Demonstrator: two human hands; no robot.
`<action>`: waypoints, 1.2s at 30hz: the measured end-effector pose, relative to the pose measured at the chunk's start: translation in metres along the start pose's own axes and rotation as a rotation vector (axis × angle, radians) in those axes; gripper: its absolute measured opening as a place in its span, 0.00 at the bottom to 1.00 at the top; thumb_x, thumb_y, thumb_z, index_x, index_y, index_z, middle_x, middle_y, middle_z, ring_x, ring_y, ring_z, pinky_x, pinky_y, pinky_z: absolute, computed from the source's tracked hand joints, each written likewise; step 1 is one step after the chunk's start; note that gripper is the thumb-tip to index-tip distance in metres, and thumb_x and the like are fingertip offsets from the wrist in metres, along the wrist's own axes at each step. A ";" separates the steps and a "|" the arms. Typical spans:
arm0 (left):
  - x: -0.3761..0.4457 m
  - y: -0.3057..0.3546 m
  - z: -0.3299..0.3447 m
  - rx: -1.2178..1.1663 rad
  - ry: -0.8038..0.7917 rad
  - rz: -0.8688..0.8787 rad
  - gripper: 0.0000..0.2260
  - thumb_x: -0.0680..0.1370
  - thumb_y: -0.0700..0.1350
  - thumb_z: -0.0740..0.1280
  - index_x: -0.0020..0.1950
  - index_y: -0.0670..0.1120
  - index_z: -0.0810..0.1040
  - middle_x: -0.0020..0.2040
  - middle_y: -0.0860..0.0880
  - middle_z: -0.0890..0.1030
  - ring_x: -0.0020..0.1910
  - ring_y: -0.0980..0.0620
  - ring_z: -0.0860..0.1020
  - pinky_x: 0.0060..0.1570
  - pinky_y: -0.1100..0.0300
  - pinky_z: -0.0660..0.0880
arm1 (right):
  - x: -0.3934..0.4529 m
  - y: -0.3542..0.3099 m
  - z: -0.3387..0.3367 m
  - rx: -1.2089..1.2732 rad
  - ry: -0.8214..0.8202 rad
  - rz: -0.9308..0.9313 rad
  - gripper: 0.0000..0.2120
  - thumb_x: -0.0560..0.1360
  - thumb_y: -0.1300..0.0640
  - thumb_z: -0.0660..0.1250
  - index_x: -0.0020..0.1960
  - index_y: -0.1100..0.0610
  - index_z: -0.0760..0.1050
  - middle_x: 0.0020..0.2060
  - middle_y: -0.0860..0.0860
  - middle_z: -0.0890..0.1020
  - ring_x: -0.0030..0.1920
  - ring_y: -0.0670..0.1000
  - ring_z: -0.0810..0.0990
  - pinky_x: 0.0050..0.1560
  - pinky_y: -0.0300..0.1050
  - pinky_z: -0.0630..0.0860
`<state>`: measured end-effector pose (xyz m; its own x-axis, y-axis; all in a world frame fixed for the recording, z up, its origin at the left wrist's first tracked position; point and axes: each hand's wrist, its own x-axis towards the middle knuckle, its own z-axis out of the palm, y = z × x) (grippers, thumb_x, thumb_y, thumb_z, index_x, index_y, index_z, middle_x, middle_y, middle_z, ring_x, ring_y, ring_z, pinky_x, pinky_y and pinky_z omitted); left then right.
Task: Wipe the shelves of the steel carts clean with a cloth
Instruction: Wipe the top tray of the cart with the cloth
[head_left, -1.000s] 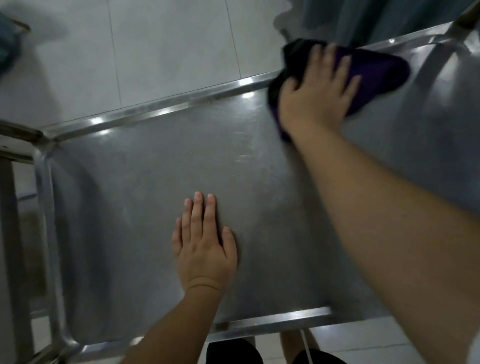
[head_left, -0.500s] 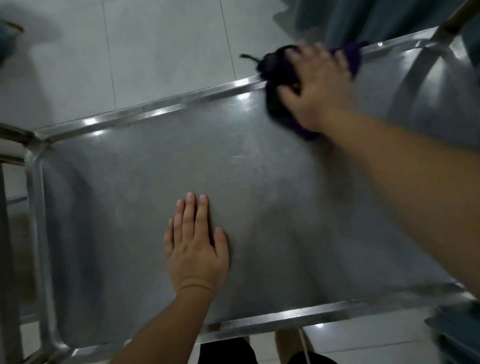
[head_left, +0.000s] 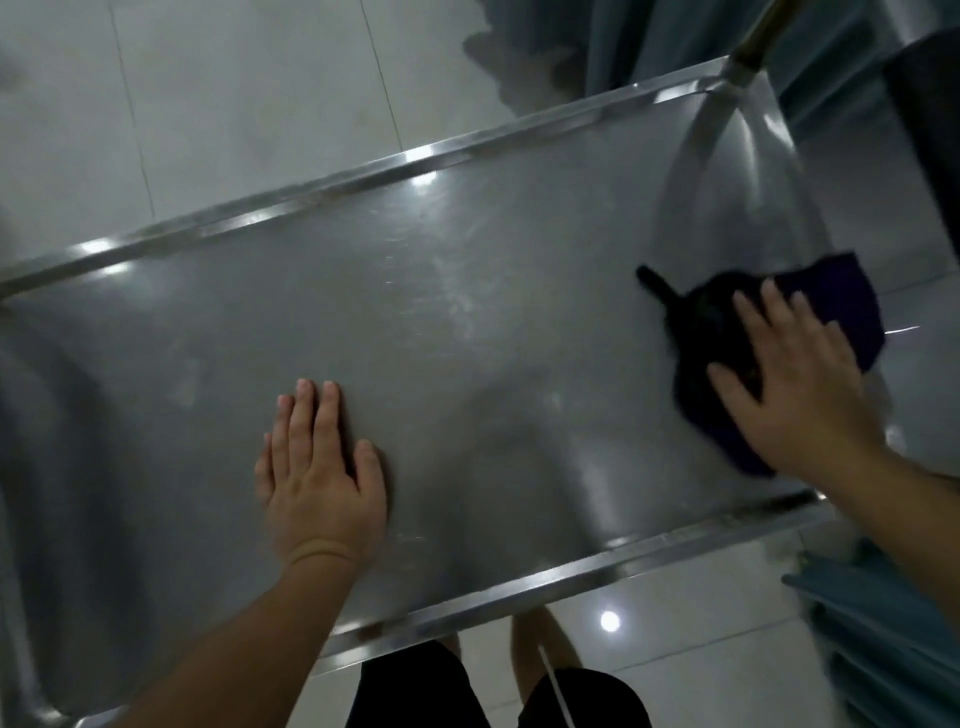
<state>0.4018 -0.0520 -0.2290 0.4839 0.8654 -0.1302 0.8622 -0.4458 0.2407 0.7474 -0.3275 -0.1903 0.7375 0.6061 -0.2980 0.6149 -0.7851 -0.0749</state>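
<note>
With my left hand (head_left: 319, 480) flat and empty on the shelf (head_left: 467, 332), I press my spread right hand (head_left: 802, 382) on the cloth (head_left: 727, 332), overlapping strokes toward the rim.

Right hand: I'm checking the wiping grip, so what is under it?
Under the right hand lies a dark cloth, pressed flat on the steel shelf. The cloth sticks out beyond the fingers and beside the thumb. The shelf surface beneath the cloth is covered, so its state cannot be seen.
</note>
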 end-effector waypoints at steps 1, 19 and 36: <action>0.000 0.001 0.000 -0.001 0.001 0.003 0.32 0.81 0.57 0.54 0.86 0.55 0.57 0.86 0.53 0.56 0.85 0.52 0.51 0.81 0.47 0.50 | -0.030 0.011 0.007 -0.012 -0.028 0.001 0.37 0.81 0.33 0.49 0.85 0.49 0.50 0.85 0.50 0.50 0.83 0.56 0.50 0.81 0.61 0.50; 0.004 0.001 0.002 0.043 0.026 0.001 0.32 0.81 0.57 0.53 0.86 0.54 0.57 0.86 0.52 0.55 0.85 0.51 0.51 0.81 0.49 0.48 | 0.174 -0.123 -0.034 0.010 0.022 -0.167 0.37 0.80 0.33 0.46 0.85 0.45 0.45 0.85 0.48 0.46 0.84 0.54 0.44 0.82 0.60 0.42; -0.001 0.001 0.002 0.034 -0.007 -0.003 0.32 0.81 0.57 0.54 0.86 0.54 0.56 0.86 0.53 0.55 0.85 0.52 0.50 0.82 0.49 0.48 | -0.042 -0.079 0.026 -0.025 -0.037 -0.269 0.36 0.81 0.37 0.54 0.84 0.51 0.56 0.84 0.51 0.56 0.83 0.57 0.54 0.79 0.65 0.56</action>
<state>0.4021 -0.0533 -0.2303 0.4820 0.8653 -0.1376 0.8683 -0.4508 0.2072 0.6601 -0.2946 -0.1966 0.5364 0.7871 -0.3047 0.7943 -0.5928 -0.1329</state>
